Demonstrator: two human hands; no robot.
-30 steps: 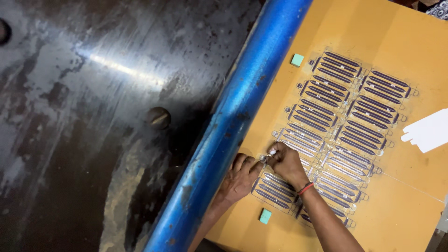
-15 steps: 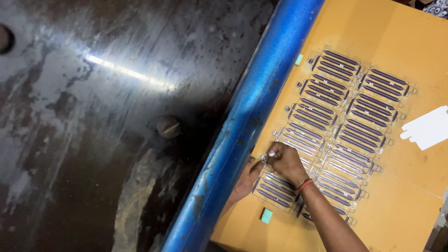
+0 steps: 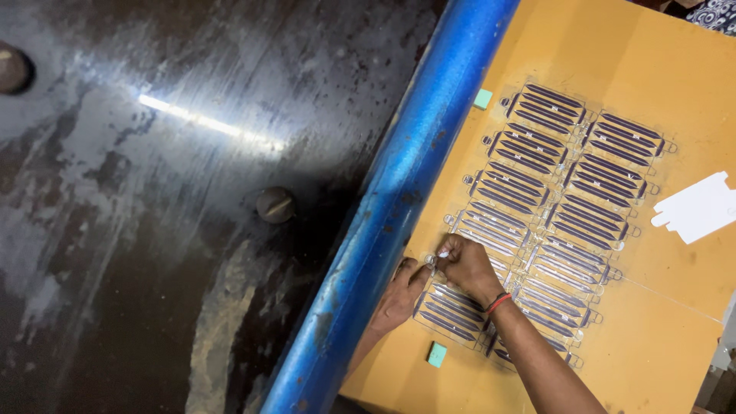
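Clear plastic blister sheet (image 3: 563, 195) of ribbed oblong pockets, two columns, flat on orange board (image 3: 675, 77). Left hand (image 3: 400, 295) and right hand (image 3: 468, 267) close together, fingertips pinching sheet's near-left edge beside blue painted rail (image 3: 414, 176). Small green squares (image 3: 437, 354) at sheet's corners. White card cutout (image 3: 699, 207) well apart, right.

Both hands meet low, left hand (image 3: 399, 295) curled, right hand (image 3: 466, 266) with fingers pinched together.

I see two bare forearms, no sleeves; the right wrist (image 3: 498, 302) wears a thin red-and-black band.
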